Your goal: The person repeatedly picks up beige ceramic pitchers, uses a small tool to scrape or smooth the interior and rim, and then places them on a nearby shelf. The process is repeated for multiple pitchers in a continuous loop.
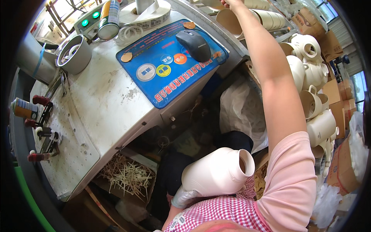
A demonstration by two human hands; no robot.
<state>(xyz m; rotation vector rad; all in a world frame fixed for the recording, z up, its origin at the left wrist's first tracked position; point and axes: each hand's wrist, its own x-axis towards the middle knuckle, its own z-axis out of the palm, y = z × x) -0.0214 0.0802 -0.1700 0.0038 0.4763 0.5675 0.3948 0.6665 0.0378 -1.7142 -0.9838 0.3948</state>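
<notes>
A cream jug body [213, 171] with a short round neck lies tilted across my lap, its open mouth facing right. My left hand [185, 197], in a pale glove, holds it from below near its lower left side; part of that hand is hidden behind the jug. My right arm stretches far forward and up. At the top edge of the view, my right hand [229, 3] is bare and mostly cut off, close to a row of cream cylindrical vessels [230, 23]. Whether it grips anything cannot be seen.
A white metal worktable [107, 107] bears a blue mouse pad [139, 55], black mouse [197, 45], tape roll [156, 17], spray can [109, 21], grey cup [76, 55] and toggle clamps [45, 133]. Stacked jugs [314, 69] stand right. Thin sticks [130, 175] fill a box below.
</notes>
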